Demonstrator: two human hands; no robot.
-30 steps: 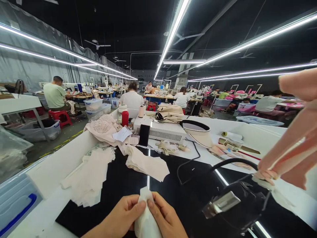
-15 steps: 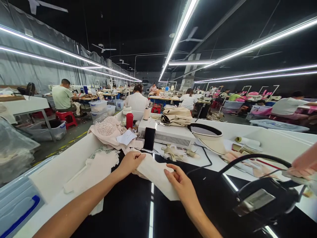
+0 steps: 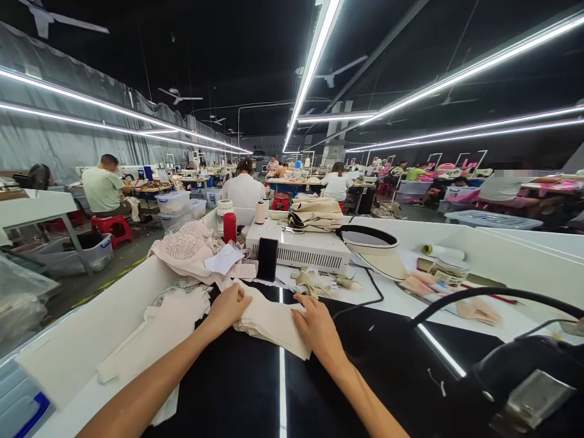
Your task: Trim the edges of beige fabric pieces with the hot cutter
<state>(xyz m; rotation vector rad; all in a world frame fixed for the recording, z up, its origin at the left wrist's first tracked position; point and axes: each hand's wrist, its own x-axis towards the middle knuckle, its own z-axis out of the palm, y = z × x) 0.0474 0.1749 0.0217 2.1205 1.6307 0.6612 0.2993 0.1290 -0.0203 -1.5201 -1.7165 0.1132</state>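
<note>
A stack of cream fabric pieces (image 3: pixel 270 319) lies on the black tabletop (image 3: pixel 228 389) between my hands. My left hand (image 3: pixel 232 306) is closed on the stack's left end, thumb on top and fingers curled. At the right end rests my right hand (image 3: pixel 314 322), its fingers spread over the edge of the cloth. More cream fabric pieces (image 3: pixel 168 328) lie left of my left forearm. Just beyond the stack a black phone (image 3: pixel 267 259) leans upright against a white slotted box (image 3: pixel 301 246).
A black machine (image 3: pixel 533 383) with a curved cable stands at the right. Behind are a red bottle (image 3: pixel 229 227), folded beige cloth (image 3: pixel 316 215), a cream ring-shaped piece (image 3: pixel 376 249) and a glass jar (image 3: pixel 449 271). Several people sit at sewing tables beyond.
The cream fabric has come down flatter onto the tabletop, and its layers show. My right hand's fingers have spread. The view has shifted, with the black machine lower and farther right.
</note>
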